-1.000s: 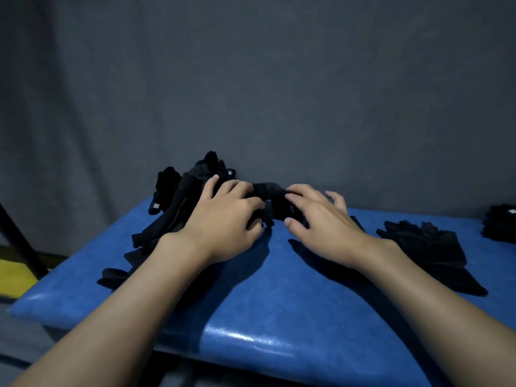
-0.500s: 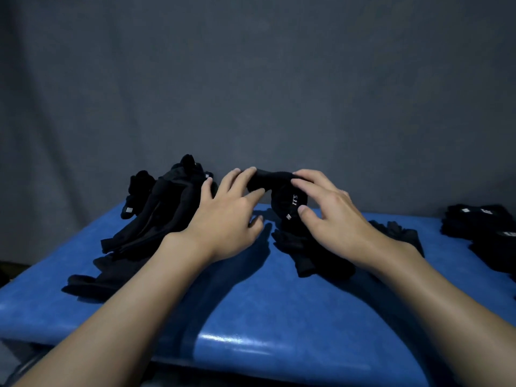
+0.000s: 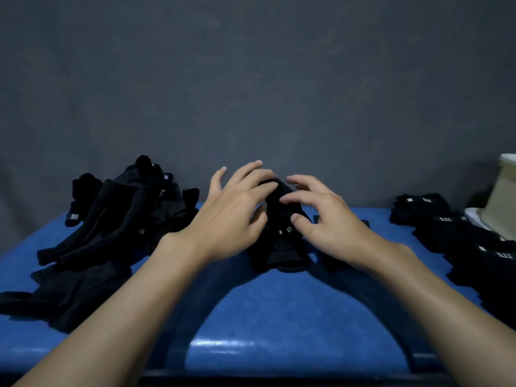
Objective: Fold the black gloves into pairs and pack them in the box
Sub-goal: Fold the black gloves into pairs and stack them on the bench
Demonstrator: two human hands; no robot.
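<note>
A black glove bundle (image 3: pixel 283 241) with a small white logo sits on the blue table (image 3: pixel 279 308) at its centre. My left hand (image 3: pixel 231 219) lies over the bundle's left side, fingers spread and fairly straight, touching its top. My right hand (image 3: pixel 326 222) curls over the right side, thumb and forefinger pinching the fabric. A heap of loose black gloves (image 3: pixel 117 216) lies to the left. Several folded pairs (image 3: pixel 449 230) lie in a row on the right. The pale box (image 3: pixel 504 191) shows only at the right edge.
A dark grey cloth backdrop (image 3: pixel 251 93) hangs right behind the table. Flat black gloves (image 3: pixel 69 297) spread toward the front left edge. Blue surface shows in front of my hands, between my forearms.
The glove bundle has come down and toward me, from raised between my fingertips to resting on the table. My view has swung right, bringing the folded pairs and the box in.
</note>
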